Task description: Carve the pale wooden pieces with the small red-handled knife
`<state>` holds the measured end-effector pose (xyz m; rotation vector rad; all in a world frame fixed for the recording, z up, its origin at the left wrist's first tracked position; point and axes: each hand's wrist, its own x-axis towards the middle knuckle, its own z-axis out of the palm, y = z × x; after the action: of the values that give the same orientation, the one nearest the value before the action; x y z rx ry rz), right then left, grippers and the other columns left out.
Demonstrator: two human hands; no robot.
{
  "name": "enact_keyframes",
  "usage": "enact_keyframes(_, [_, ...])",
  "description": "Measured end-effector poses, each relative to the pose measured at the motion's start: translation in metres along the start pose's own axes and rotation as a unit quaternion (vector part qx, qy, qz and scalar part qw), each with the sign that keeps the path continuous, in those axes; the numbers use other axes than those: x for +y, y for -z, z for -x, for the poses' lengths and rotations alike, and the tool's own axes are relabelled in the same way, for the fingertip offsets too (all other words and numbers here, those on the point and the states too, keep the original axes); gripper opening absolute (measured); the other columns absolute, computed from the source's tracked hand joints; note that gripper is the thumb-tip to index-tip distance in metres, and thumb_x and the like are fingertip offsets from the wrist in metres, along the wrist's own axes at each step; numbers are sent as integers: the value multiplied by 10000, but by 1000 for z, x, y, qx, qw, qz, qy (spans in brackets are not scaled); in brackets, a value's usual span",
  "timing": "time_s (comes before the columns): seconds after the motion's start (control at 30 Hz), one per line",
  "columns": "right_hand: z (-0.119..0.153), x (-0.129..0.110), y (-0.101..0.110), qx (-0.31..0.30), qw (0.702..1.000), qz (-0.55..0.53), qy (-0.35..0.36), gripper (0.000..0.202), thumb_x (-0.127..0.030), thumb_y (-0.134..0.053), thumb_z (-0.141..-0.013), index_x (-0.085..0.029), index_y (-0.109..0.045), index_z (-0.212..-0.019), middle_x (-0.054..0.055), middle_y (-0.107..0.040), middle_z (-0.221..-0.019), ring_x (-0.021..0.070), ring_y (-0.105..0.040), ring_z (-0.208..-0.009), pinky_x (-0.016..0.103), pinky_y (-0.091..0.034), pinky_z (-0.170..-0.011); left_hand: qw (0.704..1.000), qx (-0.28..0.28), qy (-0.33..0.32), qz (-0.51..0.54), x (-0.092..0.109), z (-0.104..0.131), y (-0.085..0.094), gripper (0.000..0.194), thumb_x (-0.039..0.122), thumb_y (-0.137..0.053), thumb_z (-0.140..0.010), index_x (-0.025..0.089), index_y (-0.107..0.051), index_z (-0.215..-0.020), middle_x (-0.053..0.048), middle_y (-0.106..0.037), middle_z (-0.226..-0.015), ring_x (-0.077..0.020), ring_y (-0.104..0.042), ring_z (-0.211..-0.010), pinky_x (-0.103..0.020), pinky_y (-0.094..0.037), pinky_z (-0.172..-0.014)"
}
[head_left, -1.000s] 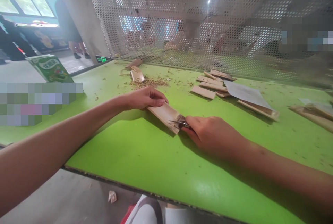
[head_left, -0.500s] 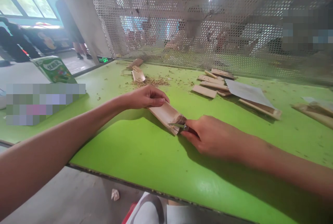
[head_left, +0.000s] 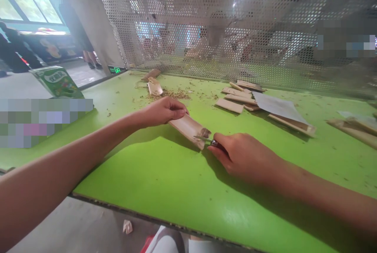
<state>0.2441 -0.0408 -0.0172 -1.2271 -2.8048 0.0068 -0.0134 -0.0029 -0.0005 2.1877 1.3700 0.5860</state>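
Slanting inward, left hand clasps strip, right hand knife.

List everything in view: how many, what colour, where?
Strip: one, tan, table's middle
Knife: one, silver blade, at strip's right end
Table: one, green, foreground
Shavings: many, brown, far middle
Loose pieces: two, tan and brown, beside shavings
More pieces: several, tan, right
Sheet: at least one, white, over right pieces
Carton: one, green, left
Screen: one, grey perforated, behind table
Sign: one, green, beyond table
Window: one, bright, upper left
People: at least two, dark clothes, background left
Scrap: one, whitish, floor
Left hand: one, bare, holding strip
Right hand: one, bare, gripping knife
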Motion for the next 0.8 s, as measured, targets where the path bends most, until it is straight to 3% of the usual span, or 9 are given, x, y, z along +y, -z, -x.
enact_keyframes(0.1, [-3, 2, -4, 30, 996, 75, -20, 327, -373, -347, -967, -192, -581, -829, 41, -618, -616, 137, -465, -445, 286, -182, -468, 995, 72, 21, -62, 12, 6, 3, 314, 403, -509, -864, 149, -683, -800, 21, -468, -542, -77, -358, -485, -233, -247, -490])
enact_keyframes(0.2, [-8, 5, -9, 52, 993, 102, -13, 309, -364, -353, -971, -193, -563, -822, 42, -634, -637, 138, -479, -454, 287, -166, -474, 990, 103, 35, -92, 21, 10, 4, 308, 377, -505, -860, 149, -633, -695, 30, -407, -499, -79, -333, -468, -245, -241, -493])
enact_keyframes(0.3, [-10, 6, -14, 65, 992, 106, -10, 288, -357, -359, -973, -195, -548, -828, 35, -639, -649, 136, -481, -456, 286, -161, -472, 988, 111, 48, -97, 27, 12, 3, 322, 355, -502, -855, 153, -564, -612, 26, -405, -497, -86, -352, -477, -251, -258, -505])
enact_keyframes(0.43, [-11, 7, -16, 72, 992, 108, -6, 266, -347, -364, -973, -197, -534, -832, 24, -631, -644, 137, -471, -455, 290, -153, -472, 987, 108, 70, -92, 31, 12, 1, 285, 332, -497, -851, 158, -576, -640, 22, -452, -517, -94, -381, -485, -257, -275, -519])
enact_keyframes(0.8, [-13, 7, -17, 65, 992, 112, 0, 290, -369, -335, -977, -200, -525, -836, 24, -606, -627, 131, -431, -434, 299, -141, -479, 985, 112, 63, -119, 34, 13, 1, 289, 268, -498, -834, 156, -494, -568, 23, -424, -504, -90, -370, -493, -266, -254, -525])
